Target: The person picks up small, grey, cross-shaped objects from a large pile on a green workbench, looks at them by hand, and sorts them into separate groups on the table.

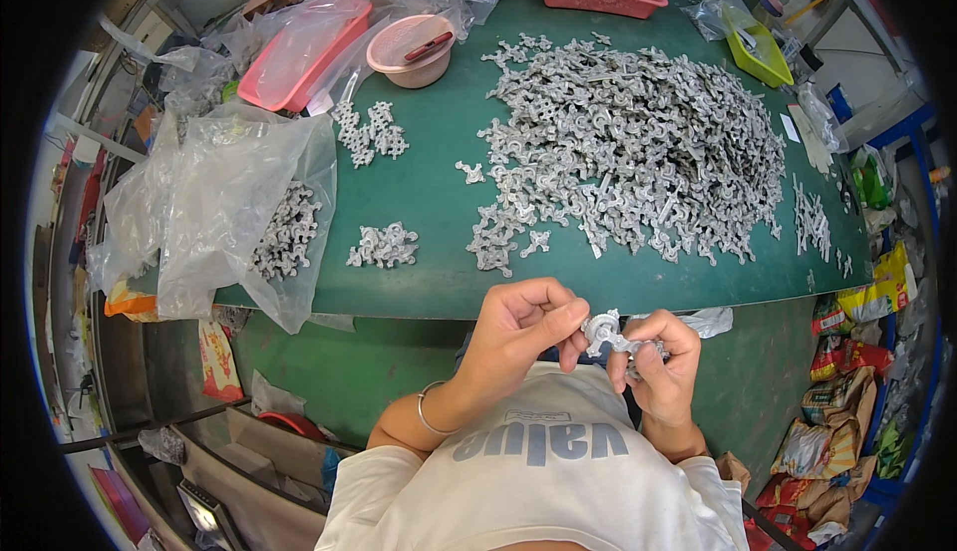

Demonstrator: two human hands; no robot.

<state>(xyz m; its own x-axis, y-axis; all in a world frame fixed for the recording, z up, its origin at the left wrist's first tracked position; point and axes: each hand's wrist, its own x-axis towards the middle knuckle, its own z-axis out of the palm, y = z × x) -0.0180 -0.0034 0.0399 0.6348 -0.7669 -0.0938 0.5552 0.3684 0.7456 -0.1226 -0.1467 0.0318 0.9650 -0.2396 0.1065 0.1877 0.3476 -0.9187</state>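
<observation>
- Before the white-shirted torso, just off the near edge of the green counter: one grey metal piece, round-bodied with small projecting arms, held in the air between both hands.
- Left hand: thumb and fingers pinching the piece at its left side; thin bracelet at the wrist.
- Right hand: fingers curled in on the piece's other side, more grey metal showing among them; one part or several, cannot tell.
- Large heap of similar grey pieces, right of centre on the counter, some strays along its left margin.
- Left of the heap: a small cluster near the edge, another group farther back.
- Far left: clear plastic bag, more pieces visible at its right side.
- Behind: pink bowl with a red tool lying across it; red tray of metal parts.
- Right: thin grey strips, loosely gathered; yellow-green tray beyond.
</observation>
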